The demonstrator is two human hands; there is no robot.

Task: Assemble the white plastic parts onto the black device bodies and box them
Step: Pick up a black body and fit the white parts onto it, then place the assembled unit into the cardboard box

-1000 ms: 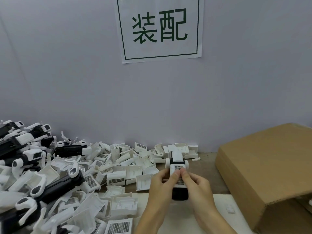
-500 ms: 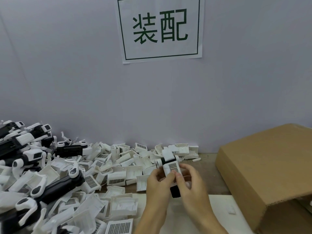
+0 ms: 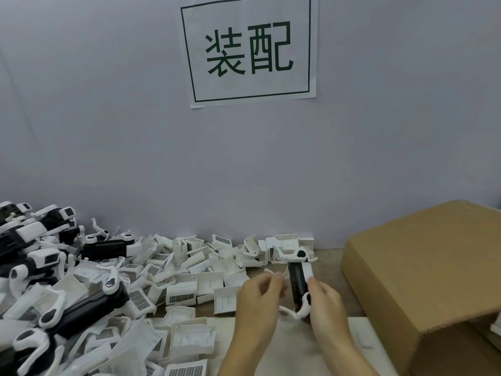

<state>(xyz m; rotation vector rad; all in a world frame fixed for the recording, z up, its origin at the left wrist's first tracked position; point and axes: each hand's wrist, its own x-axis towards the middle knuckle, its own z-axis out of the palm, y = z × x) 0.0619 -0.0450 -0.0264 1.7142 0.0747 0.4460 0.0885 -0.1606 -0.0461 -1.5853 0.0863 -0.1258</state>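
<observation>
Your right hand (image 3: 324, 302) has its grip clamped on the black device body (image 3: 297, 280), held above the worktop (image 3: 328, 256) beside the cardboard box (image 3: 423, 267). Your left hand (image 3: 259, 297) has its fingers curled, pinching a thin white strap (image 3: 271, 271).

A plain pale grey wall (image 3: 135, 131) filled most of the view, evenly lit with no hard shadows. A white paper sign (image 3: 249, 50) hung on it, slightly crooked, with two dark green characters inside a thin green border. Below, a strip of brown wooden tabletop (image 3: 329, 270) met the wall's base.
</observation>
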